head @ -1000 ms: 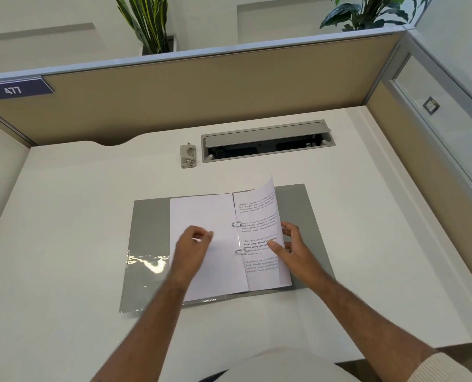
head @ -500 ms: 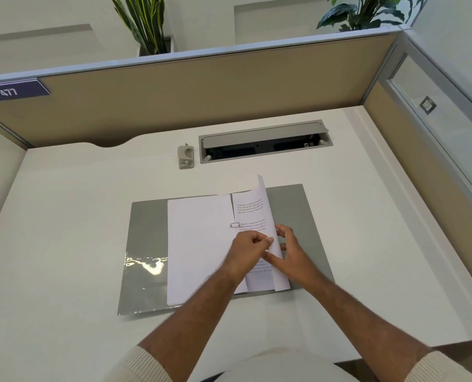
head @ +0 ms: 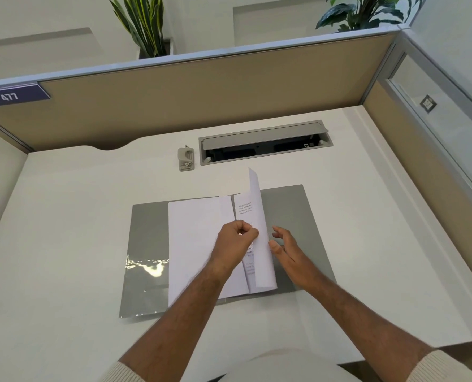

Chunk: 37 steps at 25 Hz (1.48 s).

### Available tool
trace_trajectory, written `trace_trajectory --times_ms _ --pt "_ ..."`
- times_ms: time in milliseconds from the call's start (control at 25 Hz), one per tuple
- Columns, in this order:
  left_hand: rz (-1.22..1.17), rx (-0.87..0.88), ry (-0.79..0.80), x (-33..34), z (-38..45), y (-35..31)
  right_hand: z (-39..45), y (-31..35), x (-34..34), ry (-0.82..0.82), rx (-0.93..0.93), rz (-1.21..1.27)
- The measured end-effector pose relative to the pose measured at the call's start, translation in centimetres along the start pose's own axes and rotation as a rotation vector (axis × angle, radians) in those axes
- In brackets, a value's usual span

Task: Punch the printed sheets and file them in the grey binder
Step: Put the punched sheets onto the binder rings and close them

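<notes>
The grey binder [head: 287, 210] lies open flat on the white desk. White sheets [head: 196, 238] sit on its rings, their blank backs up on the left side. One printed sheet [head: 259, 216] stands nearly upright over the spine, mid-turn. My left hand [head: 234, 241] pinches that sheet's edge near its middle, and it covers the rings. My right hand [head: 287, 249] hovers just right of the sheet, fingers relaxed and spread, above the binder's right cover. A small grey hole punch [head: 186, 159] sits behind the binder.
A recessed cable tray [head: 265, 142] with its lid raised lies behind the binder. Beige partition walls [head: 201, 97] close off the back and both sides of the desk. A shiny plastic pocket [head: 146, 268] covers the binder's left inner cover.
My left hand crossed from the left page to the printed sheet and took its edge. The sheet rose from a shallow curl to nearly upright. My right hand let go and drew slightly right.
</notes>
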State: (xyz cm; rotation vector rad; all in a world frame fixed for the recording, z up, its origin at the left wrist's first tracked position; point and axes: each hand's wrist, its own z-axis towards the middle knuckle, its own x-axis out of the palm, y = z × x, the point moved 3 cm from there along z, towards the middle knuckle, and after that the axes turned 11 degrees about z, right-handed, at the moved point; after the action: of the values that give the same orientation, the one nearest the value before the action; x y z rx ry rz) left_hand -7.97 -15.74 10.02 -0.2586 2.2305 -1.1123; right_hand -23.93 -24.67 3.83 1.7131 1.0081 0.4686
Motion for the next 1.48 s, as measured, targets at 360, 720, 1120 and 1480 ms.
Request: trace_trajectory --times_ms 360,720,1120,1480 --pt "-0.115 0.002 -0.168 -6.6 -1.4 1.2 -0.2 0.1 0.0 -0.015 0.015 -0.036" --pt "-0.202 -0.142 -0.359 -11.8 -1.3 7.9 -0.3 0.6 0.4 -0.003 0.019 -0.041" --pt "-0.117 -0.266 -0.335 -12.7 -0.6 14.8 -0.3 0.5 0.6 -0.015 0.024 -0.073" --pt "0.169 -0.308 -0.403 -11.7 -0.2 17.4 0.4 -0.6 0.9 0.001 0.041 -0.205"
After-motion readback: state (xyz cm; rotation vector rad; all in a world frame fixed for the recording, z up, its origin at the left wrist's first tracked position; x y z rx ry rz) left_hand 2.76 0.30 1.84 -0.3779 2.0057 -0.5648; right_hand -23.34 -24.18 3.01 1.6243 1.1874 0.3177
